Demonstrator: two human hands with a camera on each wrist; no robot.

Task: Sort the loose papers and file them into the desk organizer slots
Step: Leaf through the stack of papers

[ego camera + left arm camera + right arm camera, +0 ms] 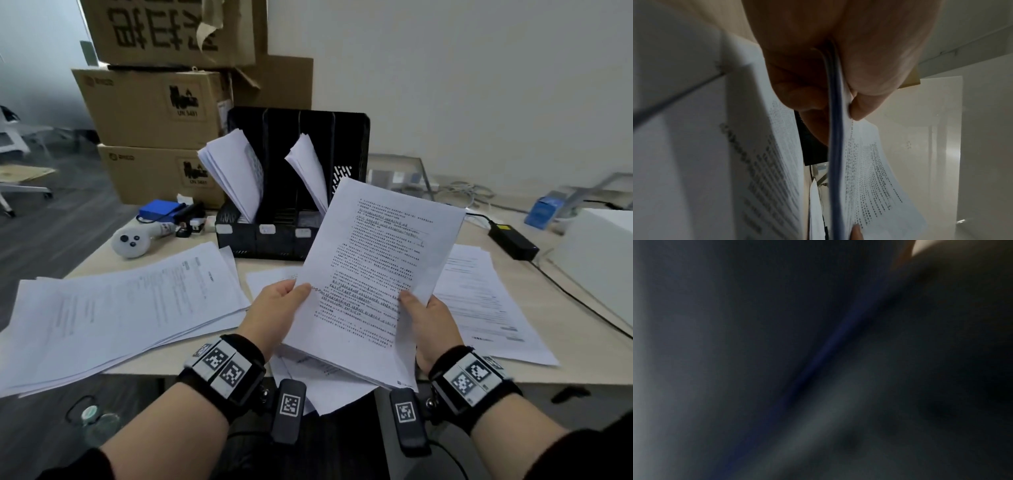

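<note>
Head view, office: a person's left hand (274,308) and right hand (428,318) hold a thin sheaf of white printed papers (370,274) above the near edge of a pale wooden worktop (274,270). Each grip pinches a lower side of the sheaf, thumb on the printed face and fingers hidden behind it. The sheaf tilts up toward the camera, its top corner overlapping the front of a black perforated plastic desk organizer (349,144) that stands upright at the back of the worktop.

The organizer is split by dividers into upright slots. The leftmost slot carries a leaning batch of white sheets (233,171); a slot further right carries a thinner batch of white sheets (306,168); the slot between them looks dark, and its contents cannot be made out. How the rightmost slot is filled cannot be told behind the held sheaf.

Loose white papers lie fanned on the left of the worktop (120,308), and another spread of printed sheets lies on the right (486,301).

Left wrist view: the thumb (869,73) and curled fingers (797,84) clamp the edge of the sheaf (865,178).

Right wrist view is dark and blurred; nothing can be made out.

Stacked brown cardboard boxes (154,106) stand left of the organizer.
</note>
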